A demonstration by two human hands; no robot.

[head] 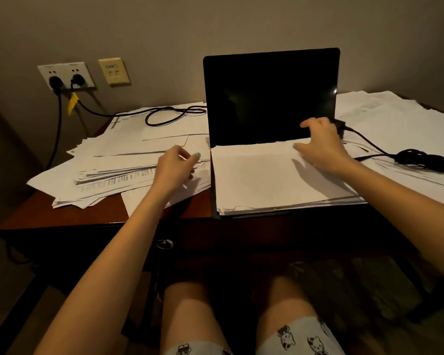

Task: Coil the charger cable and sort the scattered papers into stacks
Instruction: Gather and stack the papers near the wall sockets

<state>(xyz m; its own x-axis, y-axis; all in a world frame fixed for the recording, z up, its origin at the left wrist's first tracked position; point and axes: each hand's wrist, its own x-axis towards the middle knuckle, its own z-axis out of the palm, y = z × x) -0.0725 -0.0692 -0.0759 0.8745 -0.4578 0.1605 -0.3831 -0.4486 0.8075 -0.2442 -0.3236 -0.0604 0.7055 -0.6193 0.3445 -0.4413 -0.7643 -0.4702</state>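
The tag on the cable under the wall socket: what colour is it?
The tag is yellow, clearest in the head view.

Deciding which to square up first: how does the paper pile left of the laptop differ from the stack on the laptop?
The left pile is fanned, sheets skewed at many angles, printed edges showing; the laptop stack is nearly squared, its top sheet blank. The left pile lies on the desk; the laptop stack covers the base of the laptop. Both are white sheets.
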